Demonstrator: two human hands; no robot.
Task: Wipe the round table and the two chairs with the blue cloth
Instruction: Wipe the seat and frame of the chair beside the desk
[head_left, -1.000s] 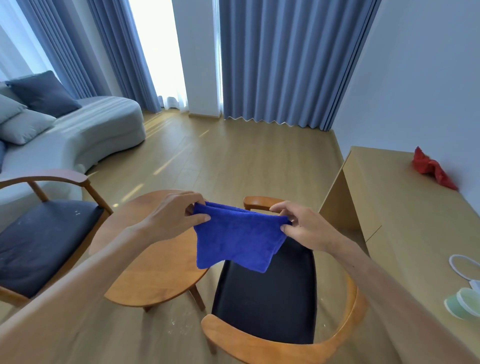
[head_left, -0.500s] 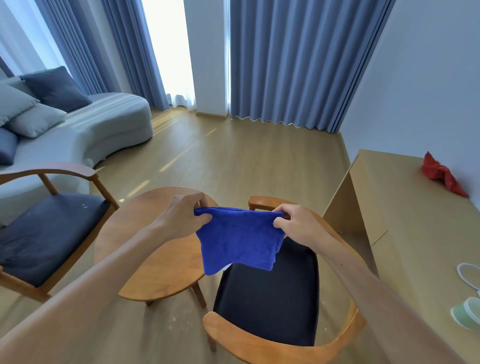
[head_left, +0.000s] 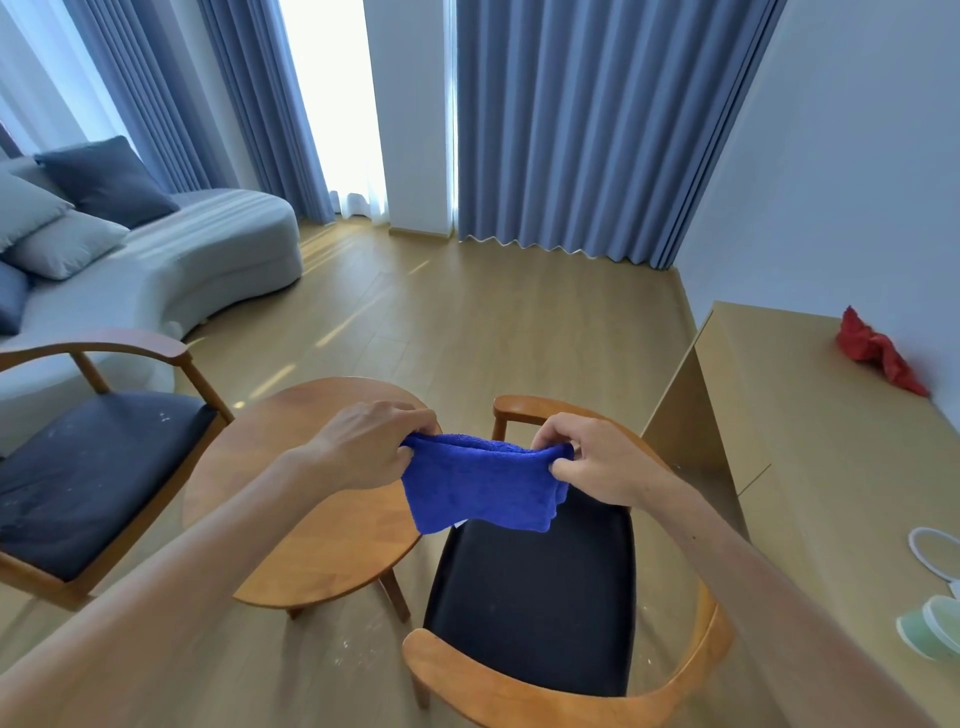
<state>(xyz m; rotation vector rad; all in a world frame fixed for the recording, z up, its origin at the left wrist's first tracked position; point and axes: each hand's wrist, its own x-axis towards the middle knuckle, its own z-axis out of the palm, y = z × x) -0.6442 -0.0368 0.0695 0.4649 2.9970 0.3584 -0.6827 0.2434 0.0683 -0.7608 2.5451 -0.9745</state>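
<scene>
Bunched narrower than a second ago, the blue cloth (head_left: 480, 483) hangs between both hands — left hand (head_left: 371, 447) and right hand (head_left: 597, 460) each pinching a top corner — over the round table's (head_left: 311, 519) right edge and the near chair's (head_left: 524, 597) seat.

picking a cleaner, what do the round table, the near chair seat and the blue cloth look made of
Round table: wood, smooth sealed finish, with grain and sheen. Near chair seat: dark padding, likely faux leather; matte. Blue cloth: soft fuzzy pile, probably microfibre.
</scene>
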